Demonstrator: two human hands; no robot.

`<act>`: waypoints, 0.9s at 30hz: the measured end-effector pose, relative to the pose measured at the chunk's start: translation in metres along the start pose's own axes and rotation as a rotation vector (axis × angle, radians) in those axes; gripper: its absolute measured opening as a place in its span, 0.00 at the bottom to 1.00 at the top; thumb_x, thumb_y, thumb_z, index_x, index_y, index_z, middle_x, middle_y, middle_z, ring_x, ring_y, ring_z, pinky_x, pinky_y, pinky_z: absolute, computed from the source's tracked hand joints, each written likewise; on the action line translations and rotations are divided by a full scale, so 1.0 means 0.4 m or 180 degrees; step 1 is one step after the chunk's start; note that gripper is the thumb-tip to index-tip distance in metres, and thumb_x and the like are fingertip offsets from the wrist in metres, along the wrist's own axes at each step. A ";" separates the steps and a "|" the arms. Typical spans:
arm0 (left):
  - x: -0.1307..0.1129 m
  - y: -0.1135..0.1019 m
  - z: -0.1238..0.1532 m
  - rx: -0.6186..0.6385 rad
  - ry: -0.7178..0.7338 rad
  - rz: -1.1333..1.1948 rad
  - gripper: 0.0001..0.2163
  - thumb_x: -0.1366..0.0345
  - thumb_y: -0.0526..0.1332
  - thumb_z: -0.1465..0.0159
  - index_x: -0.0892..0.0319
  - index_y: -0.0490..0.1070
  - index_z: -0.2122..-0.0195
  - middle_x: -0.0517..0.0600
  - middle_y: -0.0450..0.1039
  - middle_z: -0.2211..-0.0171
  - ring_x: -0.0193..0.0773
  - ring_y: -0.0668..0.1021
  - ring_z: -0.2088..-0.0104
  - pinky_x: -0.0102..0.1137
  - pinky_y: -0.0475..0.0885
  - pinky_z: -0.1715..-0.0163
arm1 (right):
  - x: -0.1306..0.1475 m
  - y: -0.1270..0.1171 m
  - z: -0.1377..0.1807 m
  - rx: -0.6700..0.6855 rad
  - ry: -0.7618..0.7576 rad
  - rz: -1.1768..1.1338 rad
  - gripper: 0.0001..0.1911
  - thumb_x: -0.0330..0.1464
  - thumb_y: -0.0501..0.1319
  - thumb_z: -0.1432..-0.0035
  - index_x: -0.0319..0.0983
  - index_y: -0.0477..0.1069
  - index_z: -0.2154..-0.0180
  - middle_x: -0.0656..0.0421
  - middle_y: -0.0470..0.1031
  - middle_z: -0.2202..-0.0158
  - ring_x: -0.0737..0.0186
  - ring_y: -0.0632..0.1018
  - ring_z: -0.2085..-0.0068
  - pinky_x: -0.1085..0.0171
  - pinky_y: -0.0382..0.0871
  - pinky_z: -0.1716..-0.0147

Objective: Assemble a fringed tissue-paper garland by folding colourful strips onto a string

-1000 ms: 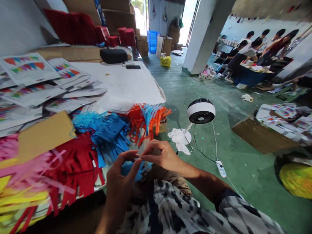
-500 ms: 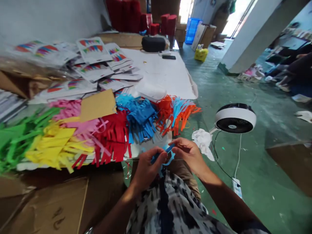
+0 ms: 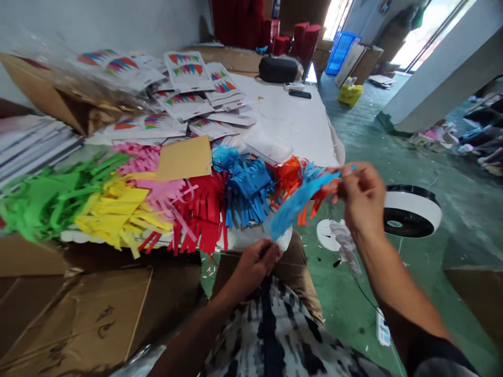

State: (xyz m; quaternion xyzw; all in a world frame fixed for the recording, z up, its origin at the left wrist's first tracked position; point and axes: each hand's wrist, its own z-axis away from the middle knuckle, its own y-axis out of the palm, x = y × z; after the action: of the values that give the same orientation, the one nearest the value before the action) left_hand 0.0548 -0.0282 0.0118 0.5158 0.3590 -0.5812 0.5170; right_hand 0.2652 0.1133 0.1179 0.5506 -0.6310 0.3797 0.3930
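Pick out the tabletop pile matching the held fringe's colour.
The blue pile, between the red pile and orange pile; it alone is mainly blue, like the held fringe.

Along the near edge of the tabletop, tassel bundles side by side; on these, a card; behind, packets; near the far right corner, a case; beyond the right edge, a fan.

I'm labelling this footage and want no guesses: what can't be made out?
Head view:
Blue fringe: strands motion-blurred.
Left hand: blur hides whether it pinches the blue fringe's end.
Orange fringe: partly covered by the blue one.
Cardboard: cut off by the bottom edge.
Packets: fine print too small.
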 end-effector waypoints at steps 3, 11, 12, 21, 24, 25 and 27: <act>-0.015 -0.016 0.012 0.0049 0.0120 -0.0283 0.19 0.48 0.58 0.26 0.60 0.75 0.62 0.43 0.64 0.76 0.30 0.66 0.76 0.26 0.62 0.74 | 0.004 -0.003 -0.104 -0.0669 -0.1309 0.0272 0.06 0.40 0.62 0.29 0.46 0.73 0.55 0.57 0.81 0.54 0.62 0.84 0.61 0.58 0.80 0.61; -0.057 -0.054 0.048 -0.0289 0.0360 -0.0604 0.20 0.49 0.60 0.28 0.60 0.79 0.64 0.46 0.72 0.75 0.29 0.68 0.78 0.24 0.60 0.79 | -0.177 -0.019 -0.039 0.1723 -0.2211 0.2812 0.17 0.30 0.54 0.28 0.41 0.77 0.45 0.50 0.80 0.41 0.51 0.81 0.42 0.51 0.75 0.44; -0.051 -0.059 0.050 -0.0341 0.0319 -0.0588 0.20 0.48 0.60 0.28 0.60 0.79 0.64 0.45 0.71 0.76 0.29 0.66 0.79 0.24 0.60 0.79 | -0.199 -0.019 -0.026 0.1926 -0.2140 0.2995 0.17 0.30 0.54 0.29 0.40 0.78 0.46 0.49 0.80 0.40 0.51 0.81 0.44 0.51 0.75 0.46; -0.018 -0.107 0.059 -0.0689 0.0328 -0.0535 0.18 0.51 0.61 0.28 0.60 0.81 0.65 0.48 0.77 0.71 0.32 0.74 0.71 0.24 0.65 0.72 | -0.158 0.074 -0.005 0.1962 -0.2168 0.3347 0.18 0.29 0.58 0.37 0.41 0.81 0.49 0.54 0.84 0.46 0.48 0.80 0.51 0.51 0.67 0.55; -0.009 -0.118 0.070 -0.0713 0.0267 -0.0454 0.19 0.50 0.61 0.29 0.60 0.80 0.65 0.48 0.76 0.71 0.32 0.74 0.72 0.24 0.66 0.73 | -0.137 0.126 -0.006 0.1595 -0.2092 0.3031 0.16 0.31 0.56 0.33 0.42 0.82 0.52 0.55 0.85 0.52 0.49 0.81 0.51 0.51 0.70 0.52; -0.004 -0.122 0.075 -0.0739 0.0246 -0.0419 0.19 0.49 0.61 0.29 0.60 0.80 0.65 0.48 0.76 0.71 0.32 0.74 0.73 0.24 0.66 0.73 | -0.133 0.134 -0.009 0.1408 -0.2018 0.2883 0.16 0.30 0.56 0.33 0.42 0.82 0.54 0.55 0.85 0.53 0.50 0.82 0.51 0.50 0.71 0.51; 0.006 -0.134 0.083 -0.0810 0.0187 -0.0298 0.20 0.48 0.61 0.29 0.60 0.79 0.65 0.47 0.75 0.72 0.31 0.73 0.74 0.24 0.65 0.75 | -0.127 0.124 -0.022 0.0927 -0.1797 0.2553 0.16 0.29 0.55 0.35 0.43 0.82 0.55 0.55 0.85 0.56 0.52 0.82 0.53 0.51 0.73 0.50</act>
State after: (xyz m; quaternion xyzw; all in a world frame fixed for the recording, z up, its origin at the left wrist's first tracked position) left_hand -0.0048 -0.0492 0.0104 0.4455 0.4684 -0.5391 0.5398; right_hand 0.2209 0.1465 0.0725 0.3953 -0.8148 0.4211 -0.0502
